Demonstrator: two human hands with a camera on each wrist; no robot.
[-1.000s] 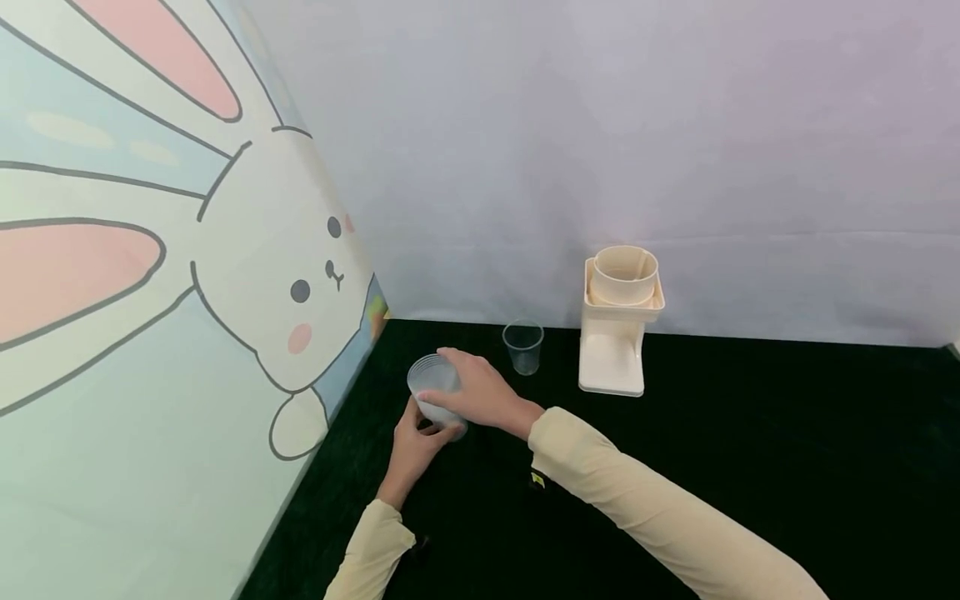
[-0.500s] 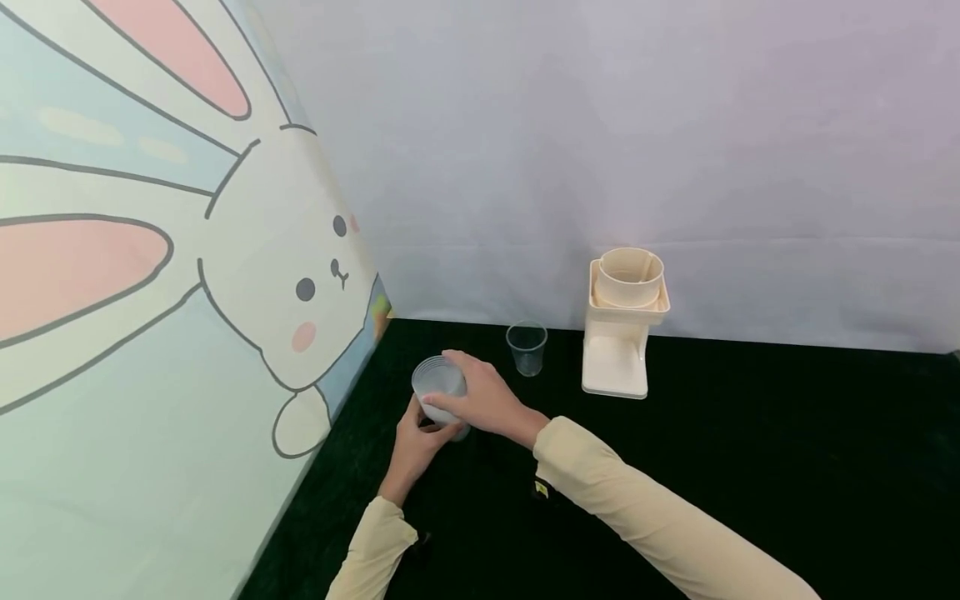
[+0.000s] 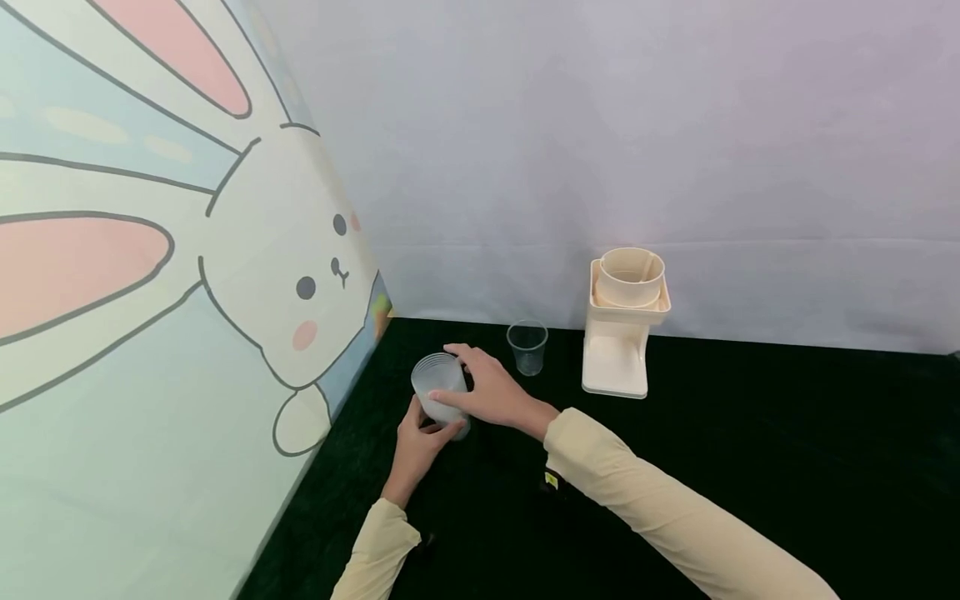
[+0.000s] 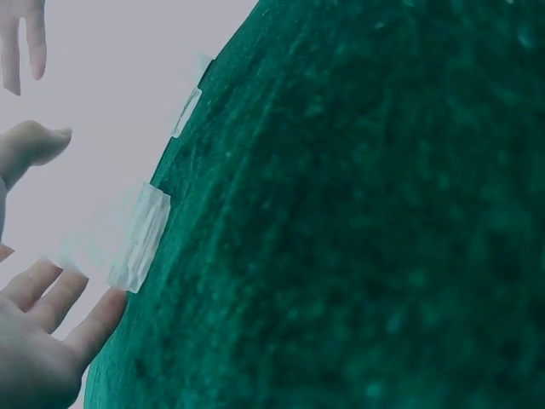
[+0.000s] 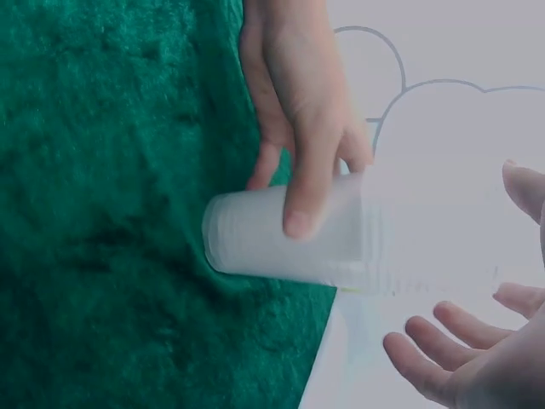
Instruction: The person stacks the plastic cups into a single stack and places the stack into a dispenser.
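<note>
While the stack of translucent white plastic cups stands on the dark green velvet-like table cover, close to the left edge of the cover beside the cartoon rabbit backdrop panel, both hands work on it at once.

The left hand grips the lower part of the stack — in the right wrist view its thumb lies curled across the cup wall with the other fingers wrapped round the far side. This hold appears intended to anchor the stack against the cover.

The right hand is at the upper part of the stack, near the rim. In the head view its fingers lie against the side of the top cup; in the right wrist view the fingertips are spread apart and only loosely bent around the rim zone, not clamped. Whether they actually pinch the top cup cannot be determined. The arrangement — one hand low, one hand high — suits separating one cup from the nested stack.

Behind the hands, a single clear plastic cup stands upright on its own, apart from the stack. Just beside it, to the right, is a cream-coloured plastic cup dispenser stand against the pale grey rear backdrop.
</note>
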